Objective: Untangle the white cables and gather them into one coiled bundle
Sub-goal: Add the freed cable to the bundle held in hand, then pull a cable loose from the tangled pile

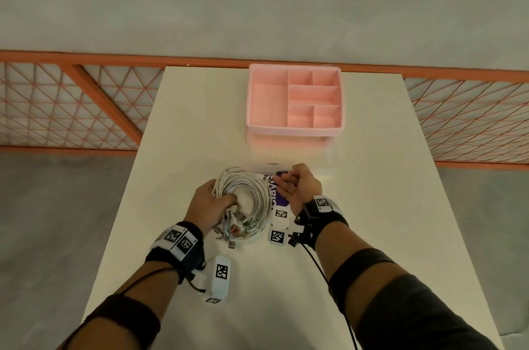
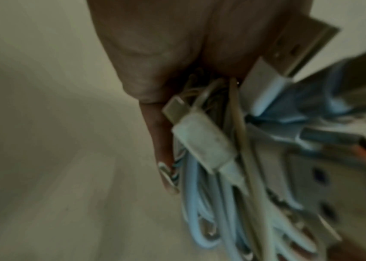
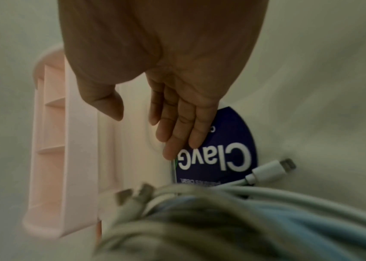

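Note:
The white cables (image 1: pixel 244 189) lie as one round coil on the white table (image 1: pixel 372 206), their USB plugs (image 1: pixel 240 228) bunched at the near side. My left hand (image 1: pixel 213 202) grips the coil's near-left part, fingers curled round the strands. The left wrist view shows the left hand (image 2: pixel 155 84) wrapped round the cables (image 2: pixel 211 203) and plugs. My right hand (image 1: pixel 296 186) hovers open just right of the coil, palm turned toward it. In the right wrist view the right hand (image 3: pixel 177 123) has straight fingers above a blue-labelled packet (image 3: pixel 229 141), holding nothing, with the cables (image 3: pixel 233 220) below.
A pink compartment organizer (image 1: pixel 294 126) stands at the table's far middle, also seen as the organizer (image 3: pixel 66 141) left of my right hand. The blue-labelled packet (image 1: pixel 279 198) lies partly under the coil's right edge. One loose USB plug (image 1: pixel 231 245) rests nearer me.

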Motion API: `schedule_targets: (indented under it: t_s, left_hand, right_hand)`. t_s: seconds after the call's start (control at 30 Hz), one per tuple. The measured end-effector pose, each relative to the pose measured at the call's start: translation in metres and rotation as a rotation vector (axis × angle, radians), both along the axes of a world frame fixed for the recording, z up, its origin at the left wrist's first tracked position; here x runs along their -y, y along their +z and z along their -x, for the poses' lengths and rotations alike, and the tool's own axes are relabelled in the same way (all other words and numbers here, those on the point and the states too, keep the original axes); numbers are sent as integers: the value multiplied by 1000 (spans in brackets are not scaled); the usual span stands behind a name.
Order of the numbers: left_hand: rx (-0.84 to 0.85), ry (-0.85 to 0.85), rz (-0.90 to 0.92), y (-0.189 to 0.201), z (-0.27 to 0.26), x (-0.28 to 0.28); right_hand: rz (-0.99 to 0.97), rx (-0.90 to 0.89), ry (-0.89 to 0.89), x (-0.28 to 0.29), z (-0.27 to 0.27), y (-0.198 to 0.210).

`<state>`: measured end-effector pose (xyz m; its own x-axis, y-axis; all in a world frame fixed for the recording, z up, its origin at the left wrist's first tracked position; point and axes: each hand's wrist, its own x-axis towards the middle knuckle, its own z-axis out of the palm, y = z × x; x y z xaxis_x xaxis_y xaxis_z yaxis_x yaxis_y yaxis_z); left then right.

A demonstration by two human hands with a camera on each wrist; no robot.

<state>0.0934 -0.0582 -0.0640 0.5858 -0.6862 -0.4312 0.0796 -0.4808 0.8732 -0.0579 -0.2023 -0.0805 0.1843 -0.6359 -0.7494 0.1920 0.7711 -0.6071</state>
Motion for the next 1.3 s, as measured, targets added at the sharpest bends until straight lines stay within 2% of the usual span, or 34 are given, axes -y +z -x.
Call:
schedule_targets:
  t_s: [0.13, 0.3, 0.57, 0.73, 0.8, 0.93, 1.0, 1.03, 1.13, 1.3]
  left_hand:
    - [-49, -49, 91, 29, 3, 4]
    - [-104, -89, 147, 66, 9, 36]
    - [-371, -40, -69, 60, 29, 111]
    - [-512, -51, -247, 38, 36, 140]
    - [-496, -72, -280, 22, 33, 149]
    - [-434, -103, -347, -40, 12, 175]
    - [-418, -99, -366, -32, 13, 181]
    - [-414, -84, -353, -14, 19, 179]
    - [-344, 5, -247, 2, 27, 181]
    - [59, -19, -204, 0, 35, 175]
  right_hand:
    - [1, 8, -18, -19, 13, -3]
    - [19, 30, 22, -38, 24, -4]
    - [38, 61, 90, -37, 32, -7]
    - [32, 73, 92, -34, 34, -12]
    - [35, 88, 94, -33, 35, -15]
    - [34, 100, 106, -32, 36, -21]
    - [20, 98, 101, -31, 37, -22]
    - [15, 101, 102, -31, 37, -22]
    - [10, 107, 108, -31, 37, -23]
    - [28, 134, 92, -32, 37, -21]
